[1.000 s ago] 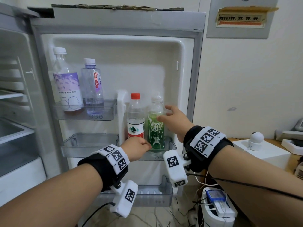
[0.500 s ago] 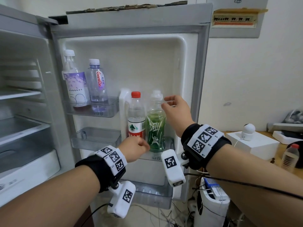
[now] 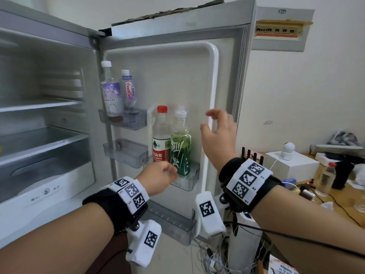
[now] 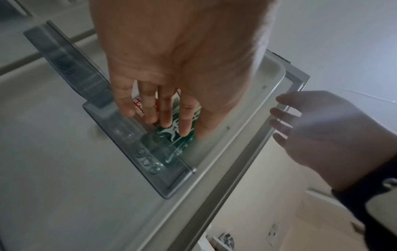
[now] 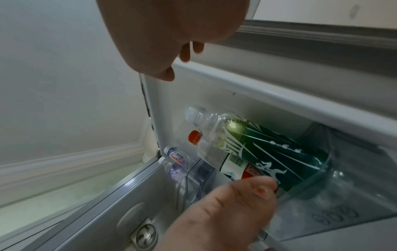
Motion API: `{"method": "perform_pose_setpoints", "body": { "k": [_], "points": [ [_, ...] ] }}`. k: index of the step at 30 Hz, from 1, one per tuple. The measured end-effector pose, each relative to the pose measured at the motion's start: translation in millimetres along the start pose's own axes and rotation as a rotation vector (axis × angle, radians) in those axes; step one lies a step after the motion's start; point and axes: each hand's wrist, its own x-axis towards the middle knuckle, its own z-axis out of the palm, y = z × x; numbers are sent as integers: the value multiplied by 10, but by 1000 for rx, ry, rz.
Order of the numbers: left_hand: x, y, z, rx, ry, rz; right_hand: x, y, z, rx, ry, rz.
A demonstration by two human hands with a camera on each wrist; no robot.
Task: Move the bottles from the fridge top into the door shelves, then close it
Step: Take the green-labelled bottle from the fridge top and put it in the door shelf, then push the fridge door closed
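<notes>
Head cam shows the green bottle, clear ribbed plastic with a glossy green-and-white label and pale cap, upright at the right end of the smoky see-through door shelf, touching the red-capped water bottle. Left hand hovers loosely curled by the shelf's front edge, holding nothing. Right hand hangs spread, empty, beside the door's white inner rim.
</notes>
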Motion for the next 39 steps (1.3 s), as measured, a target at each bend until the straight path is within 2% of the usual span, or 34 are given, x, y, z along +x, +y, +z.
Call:
{"method": "perform_pose_setpoints", "body": {
  "k": [4,11,20,26,31,35,39],
  "points": [
    [-398,145,-101,-51,55,38,-268,-314,-100,-23,28,25],
    [-902,418,-389,-134,202,211,-545,-554,-66,92,-5,94],
    [-1275,485,-749,-165,384,339,-993,-924,74,137,-73,31],
    [-1495,465,-875,-187,480,389,-1244,-1189,191,213,-26,-39],
    [-1688,405,-1032,-270,516,360,-1433,-1434,343,311,-76,-88],
    [-1831,288,-1189,-345,540,302,-1561,-1643,477,287,-131,-152],
    [-1942,107,-1366,-273,661,232,-1623,-1803,639,356,-108,-178]
  ]
}}
